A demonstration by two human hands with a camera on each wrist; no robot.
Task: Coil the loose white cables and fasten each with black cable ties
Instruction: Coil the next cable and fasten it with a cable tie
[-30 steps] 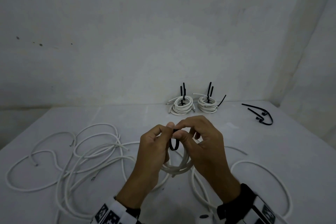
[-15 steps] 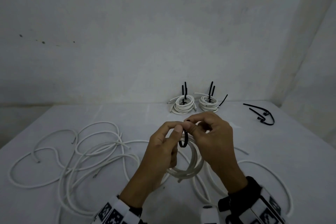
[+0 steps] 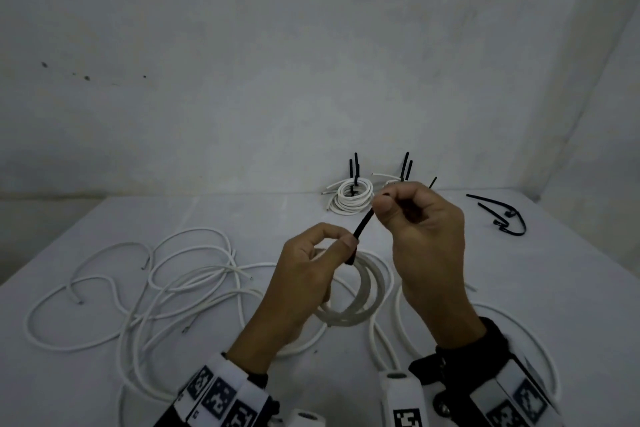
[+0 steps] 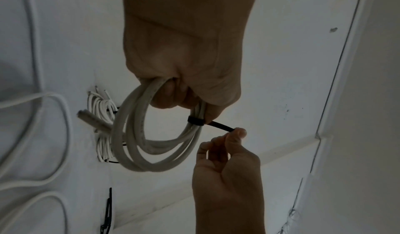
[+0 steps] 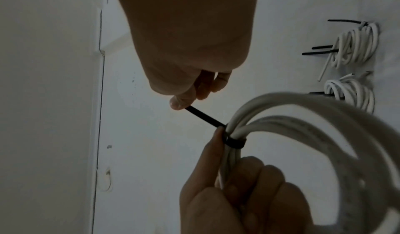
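My left hand (image 3: 322,253) grips a coiled white cable (image 3: 367,295) above the table, fingers curled round its strands (image 4: 138,135). A black cable tie (image 4: 195,120) is cinched round the coil by my left thumb (image 5: 234,142). Its free tail (image 3: 363,227) runs up and right to my right hand (image 3: 391,204), which pinches the tail between thumb and forefinger (image 5: 181,102). Loose white cables (image 3: 166,284) sprawl over the left of the table. Two tied coils (image 3: 353,199) lie at the back, black tails sticking up; my right hand partly hides the second.
Spare black cable ties (image 3: 502,215) lie at the back right of the white table (image 3: 571,288). More loose cable loops (image 3: 519,329) lie under and right of my right wrist. A bare white wall stands behind, and another closes in on the right.
My right hand has pulled the tie's tail up and to the right, away from my left hand. The loop has drawn tight round the coil.
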